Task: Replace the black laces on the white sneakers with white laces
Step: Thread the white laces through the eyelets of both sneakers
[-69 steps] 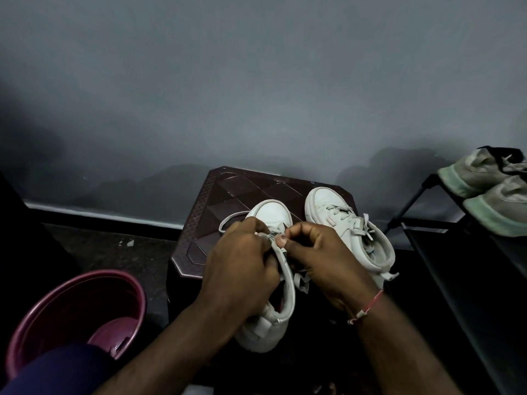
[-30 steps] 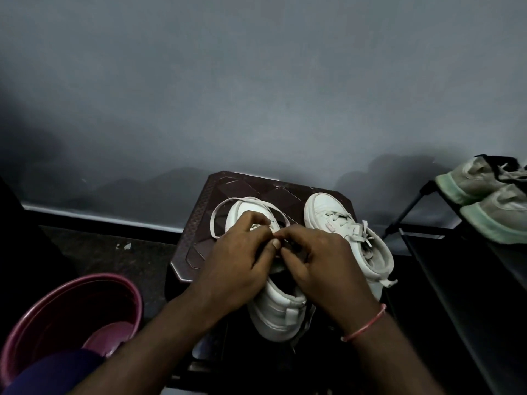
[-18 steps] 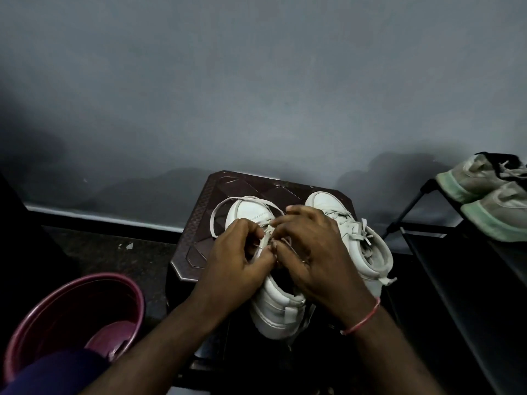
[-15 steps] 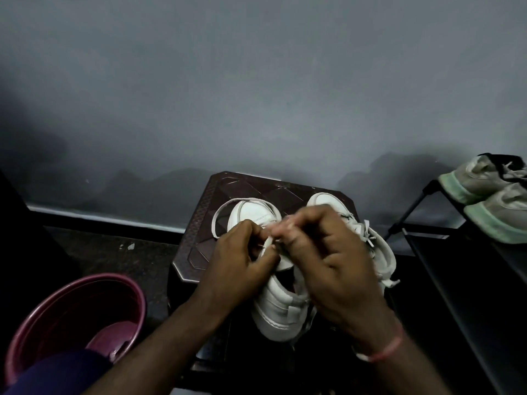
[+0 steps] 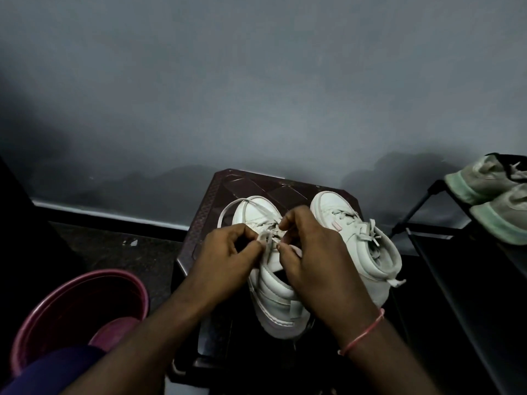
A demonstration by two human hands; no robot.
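One wide-angle view (the only camera), worn on the person's head, facing forward and down toward a grey wall [image 5: 256, 95] that fills the upper half. Closest to the lens, at centre, the left hand [image 5: 228, 253] and right hand [image 5: 318, 259] meet on a white lace [image 5: 264, 237] above a dark stool [image 5: 256, 186]. A shoe rack [image 5: 467, 269] lies at 3 o'clock, a pink bucket [image 5: 71, 312] at 8 o'clock.
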